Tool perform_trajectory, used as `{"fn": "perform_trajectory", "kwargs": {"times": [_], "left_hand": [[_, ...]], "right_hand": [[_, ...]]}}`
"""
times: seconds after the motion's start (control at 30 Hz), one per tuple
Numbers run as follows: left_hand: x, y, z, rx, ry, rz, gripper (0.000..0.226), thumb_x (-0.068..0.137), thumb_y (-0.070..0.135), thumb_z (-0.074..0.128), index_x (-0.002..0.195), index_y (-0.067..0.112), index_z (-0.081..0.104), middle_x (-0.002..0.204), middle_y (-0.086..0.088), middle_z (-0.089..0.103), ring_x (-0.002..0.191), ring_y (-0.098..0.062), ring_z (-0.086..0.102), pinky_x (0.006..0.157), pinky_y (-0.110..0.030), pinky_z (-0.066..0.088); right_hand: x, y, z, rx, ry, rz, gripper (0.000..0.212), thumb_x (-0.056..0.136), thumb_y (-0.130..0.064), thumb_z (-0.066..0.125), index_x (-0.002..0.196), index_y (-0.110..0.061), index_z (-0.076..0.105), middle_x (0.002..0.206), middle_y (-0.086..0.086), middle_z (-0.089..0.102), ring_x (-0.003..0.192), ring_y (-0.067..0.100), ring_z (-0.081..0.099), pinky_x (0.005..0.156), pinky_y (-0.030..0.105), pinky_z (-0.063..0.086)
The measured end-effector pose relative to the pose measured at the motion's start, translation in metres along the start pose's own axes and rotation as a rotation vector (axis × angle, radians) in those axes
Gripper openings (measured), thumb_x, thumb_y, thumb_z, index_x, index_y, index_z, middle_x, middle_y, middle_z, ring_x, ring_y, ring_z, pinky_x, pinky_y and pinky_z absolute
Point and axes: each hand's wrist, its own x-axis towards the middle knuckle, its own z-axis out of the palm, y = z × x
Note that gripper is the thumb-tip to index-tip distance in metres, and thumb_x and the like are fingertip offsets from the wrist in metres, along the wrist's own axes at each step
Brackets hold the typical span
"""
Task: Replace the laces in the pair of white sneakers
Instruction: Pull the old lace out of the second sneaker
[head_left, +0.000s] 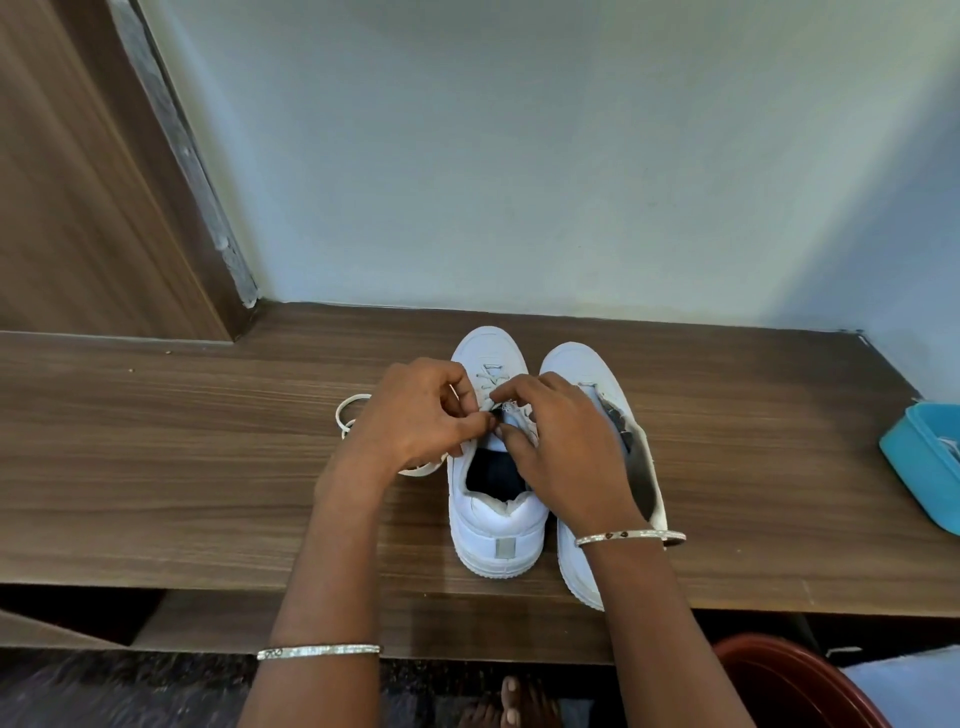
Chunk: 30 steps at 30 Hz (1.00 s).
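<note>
Two white sneakers stand side by side on the wooden table (208, 457), toes pointing at the wall. The left sneaker (496, 525) has white lace crossed through its front eyelets. My left hand (415, 415) pinches the lace (488, 376) at the sneaker's upper eyelets. My right hand (561, 447) meets it there, fingers curled on the lace and the tongue. The right sneaker (576, 374) is partly hidden behind my right wrist. A loose white lace (348, 413) lies on the table left of my left hand.
A blue plastic box (919, 467) sits at the table's right edge. The pale wall rises right behind the sneakers, with a wooden door frame (171, 171) at the left. A red-brown tub (795, 680) stands on the floor at lower right.
</note>
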Motion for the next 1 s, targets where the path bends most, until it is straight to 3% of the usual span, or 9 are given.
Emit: {"fn": "perform_trajectory", "kwargs": {"times": [0.23, 0.4, 0.5, 0.57, 0.7, 0.8, 0.87, 1.0], "left_hand": [[-0.004, -0.003, -0.004, -0.172, -0.061, -0.084, 0.018, 0.084, 0.013, 0.08, 0.079, 0.002, 0.066, 0.062, -0.011, 0.072, 0.058, -0.021, 0.073, 0.051, -0.024, 0.055], [-0.002, -0.008, -0.003, -0.227, -0.064, -0.107, 0.018, 0.084, 0.009, 0.079, 0.078, 0.001, 0.064, 0.064, -0.015, 0.072, 0.059, -0.024, 0.073, 0.058, -0.034, 0.062], [-0.001, -0.01, -0.002, -0.252, -0.074, -0.116, 0.019, 0.084, 0.009, 0.08, 0.077, 0.002, 0.063, 0.065, -0.016, 0.072, 0.06, -0.026, 0.074, 0.059, -0.035, 0.062], [0.0, -0.011, -0.002, -0.265, -0.082, -0.121, 0.019, 0.084, 0.009, 0.08, 0.076, 0.003, 0.063, 0.065, -0.016, 0.072, 0.06, -0.025, 0.073, 0.058, -0.033, 0.061], [0.0, -0.013, -0.002, -0.287, -0.095, -0.134, 0.018, 0.084, 0.009, 0.08, 0.075, 0.005, 0.064, 0.066, -0.015, 0.072, 0.06, -0.024, 0.073, 0.057, -0.032, 0.06], [0.001, -0.014, -0.003, -0.306, -0.113, -0.133, 0.018, 0.082, 0.011, 0.081, 0.075, 0.005, 0.065, 0.067, -0.015, 0.073, 0.062, -0.026, 0.074, 0.058, -0.032, 0.06], [0.001, -0.014, -0.004, -0.315, -0.125, -0.13, 0.018, 0.081, 0.012, 0.081, 0.077, 0.004, 0.065, 0.067, -0.015, 0.073, 0.063, -0.026, 0.074, 0.058, -0.031, 0.06], [0.0, -0.015, -0.007, -0.335, -0.146, -0.121, 0.024, 0.082, 0.012, 0.08, 0.085, -0.006, 0.065, 0.068, -0.018, 0.072, 0.063, -0.026, 0.073, 0.06, -0.031, 0.061]], "right_hand": [[0.0, -0.01, 0.005, -0.105, 0.118, 0.05, 0.008, 0.096, -0.027, 0.059, 0.104, -0.026, 0.061, 0.092, -0.006, 0.064, 0.087, 0.015, 0.059, 0.067, 0.024, 0.033], [0.001, -0.001, 0.007, 0.122, 0.132, 0.167, 0.01, 0.098, -0.028, 0.055, 0.095, -0.019, 0.053, 0.079, -0.006, 0.064, 0.072, 0.012, 0.061, 0.066, 0.032, 0.049], [0.003, 0.001, 0.006, 0.171, 0.133, 0.251, 0.015, 0.102, -0.027, 0.048, 0.092, -0.016, 0.049, 0.07, -0.006, 0.056, 0.067, 0.016, 0.056, 0.062, 0.034, 0.04], [0.005, 0.003, 0.007, 0.173, 0.167, 0.279, 0.021, 0.105, -0.028, 0.039, 0.09, -0.015, 0.047, 0.072, -0.003, 0.057, 0.07, 0.022, 0.056, 0.064, 0.036, 0.037], [0.006, 0.007, 0.009, 0.396, 0.292, 0.398, 0.033, 0.1, -0.035, 0.036, 0.088, -0.011, 0.054, 0.078, 0.004, 0.068, 0.073, 0.029, 0.066, 0.071, 0.049, 0.053], [0.005, 0.008, -0.001, 0.318, 0.387, 0.348, 0.009, 0.095, -0.023, 0.056, 0.098, -0.015, 0.058, 0.092, -0.003, 0.066, 0.083, 0.018, 0.063, 0.077, 0.042, 0.053], [0.003, 0.001, -0.006, 0.261, 0.301, 0.198, 0.023, 0.087, -0.021, 0.066, 0.109, -0.021, 0.06, 0.106, -0.007, 0.063, 0.098, 0.013, 0.058, 0.084, 0.033, 0.049], [0.001, -0.019, 0.001, -0.067, -0.04, -0.025, 0.031, 0.088, -0.024, 0.064, 0.119, -0.027, 0.064, 0.125, -0.007, 0.061, 0.121, 0.019, 0.047, 0.093, 0.04, 0.042]]}}
